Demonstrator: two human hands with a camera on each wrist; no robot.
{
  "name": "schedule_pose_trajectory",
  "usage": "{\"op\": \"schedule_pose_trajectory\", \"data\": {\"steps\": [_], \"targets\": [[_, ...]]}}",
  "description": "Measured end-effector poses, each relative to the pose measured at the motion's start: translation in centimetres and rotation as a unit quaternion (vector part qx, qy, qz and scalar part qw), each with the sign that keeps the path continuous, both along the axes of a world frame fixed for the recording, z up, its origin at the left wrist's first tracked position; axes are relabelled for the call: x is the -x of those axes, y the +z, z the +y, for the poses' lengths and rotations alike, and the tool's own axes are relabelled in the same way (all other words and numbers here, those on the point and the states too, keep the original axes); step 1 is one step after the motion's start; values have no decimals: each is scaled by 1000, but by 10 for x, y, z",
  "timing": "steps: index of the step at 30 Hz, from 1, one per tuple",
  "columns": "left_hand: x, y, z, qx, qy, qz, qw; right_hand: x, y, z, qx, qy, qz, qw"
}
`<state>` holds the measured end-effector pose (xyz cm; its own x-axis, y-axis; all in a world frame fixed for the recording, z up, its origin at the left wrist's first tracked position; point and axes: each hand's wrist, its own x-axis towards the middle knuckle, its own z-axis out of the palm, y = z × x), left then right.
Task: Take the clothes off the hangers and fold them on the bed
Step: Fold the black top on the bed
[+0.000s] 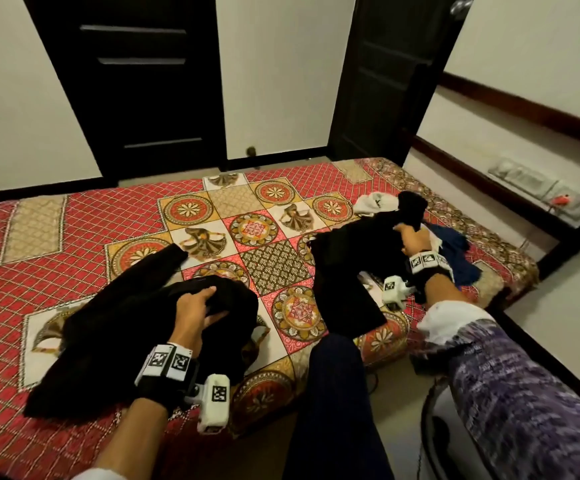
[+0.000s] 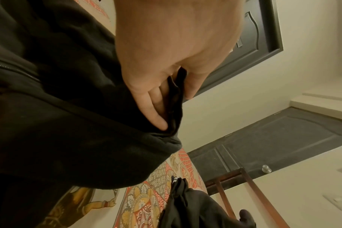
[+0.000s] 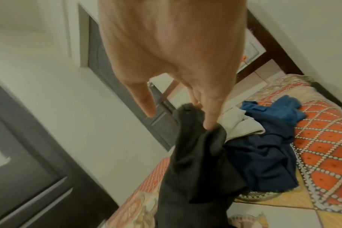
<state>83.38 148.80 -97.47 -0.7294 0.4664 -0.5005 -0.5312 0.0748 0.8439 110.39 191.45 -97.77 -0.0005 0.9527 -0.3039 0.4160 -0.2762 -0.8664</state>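
A black jacket-like garment (image 1: 115, 334) (image 2: 68, 123) lies bunched on the near left of the patterned red bed (image 1: 73, 237). My left hand (image 1: 212, 303) (image 2: 176, 109) holds its edge, fingers and thumb pinching a fold of the fabric. A second black garment (image 1: 347, 271) (image 3: 195, 169) (image 2: 195, 208) hangs lifted over the bed's right side. My right hand (image 1: 406, 233) (image 3: 203, 120) grips its top end with curled fingers. No hanger shows in any view.
A pile of blue clothes (image 1: 454, 247) (image 3: 263, 146) and a white garment (image 1: 375, 202) (image 3: 242, 125) lie on the bed's right end. Two dark doors (image 1: 136, 81) (image 1: 385, 81) stand behind the bed. My dark-trousered leg (image 1: 333, 393) is at the bed's near edge.
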Motion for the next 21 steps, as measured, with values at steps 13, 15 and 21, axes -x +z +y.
{"op": "schedule_pose_trajectory", "data": {"steps": [13, 15, 21], "targets": [[-4, 19, -43, -19, 30, 42, 998, 124, 14, -281, 13, 538, -83, 839], [-5, 25, -52, -29, 27, 51, 998, 142, 15, -326, 8, 591, -66, 804], [1, 38, -98, -86, 10, 35, 996, 187, -17, -395, -162, 469, -90, 863]]}}
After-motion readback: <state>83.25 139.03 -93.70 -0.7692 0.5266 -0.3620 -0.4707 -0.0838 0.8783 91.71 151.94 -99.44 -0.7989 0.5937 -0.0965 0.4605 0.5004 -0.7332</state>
